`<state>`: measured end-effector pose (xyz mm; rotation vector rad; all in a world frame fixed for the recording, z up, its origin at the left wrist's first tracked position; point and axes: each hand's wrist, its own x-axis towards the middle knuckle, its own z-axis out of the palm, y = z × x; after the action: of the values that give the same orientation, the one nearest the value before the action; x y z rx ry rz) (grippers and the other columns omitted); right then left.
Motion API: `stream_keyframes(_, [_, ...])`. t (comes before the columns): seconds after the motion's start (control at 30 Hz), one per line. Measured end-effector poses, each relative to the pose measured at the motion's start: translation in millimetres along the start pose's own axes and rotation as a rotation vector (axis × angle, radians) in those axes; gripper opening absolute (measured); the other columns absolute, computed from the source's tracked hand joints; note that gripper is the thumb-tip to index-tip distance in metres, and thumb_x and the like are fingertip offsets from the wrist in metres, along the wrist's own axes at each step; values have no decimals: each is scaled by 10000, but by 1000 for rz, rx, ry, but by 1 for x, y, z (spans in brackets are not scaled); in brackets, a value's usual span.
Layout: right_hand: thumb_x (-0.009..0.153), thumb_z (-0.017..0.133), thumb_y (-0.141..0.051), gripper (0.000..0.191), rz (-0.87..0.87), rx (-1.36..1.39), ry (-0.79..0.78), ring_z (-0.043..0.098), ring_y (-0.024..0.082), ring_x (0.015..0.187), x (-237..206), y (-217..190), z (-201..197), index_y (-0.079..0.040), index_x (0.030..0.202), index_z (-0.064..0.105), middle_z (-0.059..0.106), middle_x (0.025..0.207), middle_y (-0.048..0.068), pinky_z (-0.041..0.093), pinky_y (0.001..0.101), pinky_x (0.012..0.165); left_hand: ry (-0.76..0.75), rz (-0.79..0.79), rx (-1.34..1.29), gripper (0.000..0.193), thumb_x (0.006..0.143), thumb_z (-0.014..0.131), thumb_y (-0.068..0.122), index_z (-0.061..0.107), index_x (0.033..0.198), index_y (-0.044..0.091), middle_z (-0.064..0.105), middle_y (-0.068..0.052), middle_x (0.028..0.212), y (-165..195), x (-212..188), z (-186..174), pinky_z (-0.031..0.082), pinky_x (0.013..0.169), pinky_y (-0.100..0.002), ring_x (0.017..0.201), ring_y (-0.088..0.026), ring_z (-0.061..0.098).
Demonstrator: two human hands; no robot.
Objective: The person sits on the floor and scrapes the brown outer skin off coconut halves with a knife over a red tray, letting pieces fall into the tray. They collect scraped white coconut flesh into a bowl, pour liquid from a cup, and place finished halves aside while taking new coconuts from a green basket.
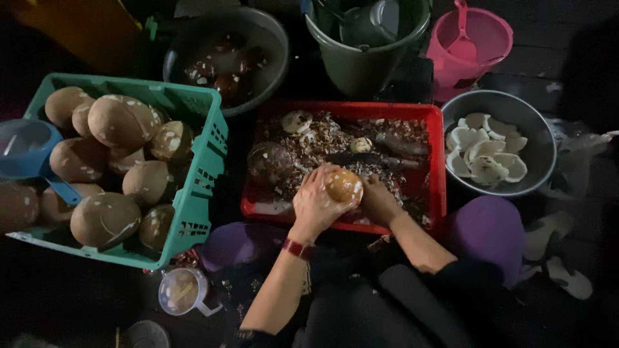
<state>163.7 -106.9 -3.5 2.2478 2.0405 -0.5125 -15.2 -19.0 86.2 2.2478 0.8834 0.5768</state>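
Observation:
My left hand [314, 203] wraps around a round brown coconut [343, 185] and holds it over the red tray [438, 161]. My right hand [377, 201] presses against the coconut's right side; whether it holds a tool is hidden. The tray is full of brown shell scraps, with a dark long tool [367, 160] lying across them.
A green crate [200, 187] of husked coconuts [122, 119] stands at left, a blue scoop [26, 145] beside it. A metal bowl [538, 138] of white coconut pieces [483, 151] sits at right. Behind are a dark bowl [271, 32], green bucket [361, 71] and pink bucket [471, 38]. A plastic cup [182, 291] stands near my knee.

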Motion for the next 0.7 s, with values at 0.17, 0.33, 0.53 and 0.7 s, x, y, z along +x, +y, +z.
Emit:
stream_keyframes(0.17, [935, 704, -159, 376, 358, 319, 432, 573, 338, 1320, 4, 47, -21, -184, 1304, 640, 603, 1358, 136, 501, 462, 1123, 60, 149, -14, 1443, 372, 1017, 513, 290, 1527, 47, 416, -231, 1505, -44, -17, -2, 374, 1119, -580, 1379, -455, 389])
stream_keyframes(0.33, [802, 797, -115, 609, 428, 267, 286, 421, 404, 1390, 14, 67, -32, -191, 1347, 537, 500, 1441, 157, 352, 572, 1118, 2, -43, -334, 1406, 439, 1023, 441, 274, 1568, 65, 520, -191, 1452, -62, -22, 9, 460, 1120, -481, 1351, -374, 526])
stream_keyframes(0.53, [834, 796, -191, 613, 532, 358, 151, 414, 424, 1364, 12, 55, -40, -203, 1375, 507, 470, 1435, 190, 323, 573, 1140, 1, -44, -432, 1195, 457, 1019, 308, 467, 1496, 97, 574, -146, 1475, -56, -22, 11, 475, 1146, -436, 1362, -329, 575])
stream_keyframes(0.7, [840, 613, 58, 599, 311, 456, 414, 584, 383, 1215, 5, 48, -44, -155, 1400, 589, 600, 1368, 193, 464, 472, 1046, 70, 190, -120, 1241, 411, 1042, 249, 432, 1477, 67, 524, -168, 1463, -50, -22, 1, 390, 1144, -468, 1389, -413, 448])
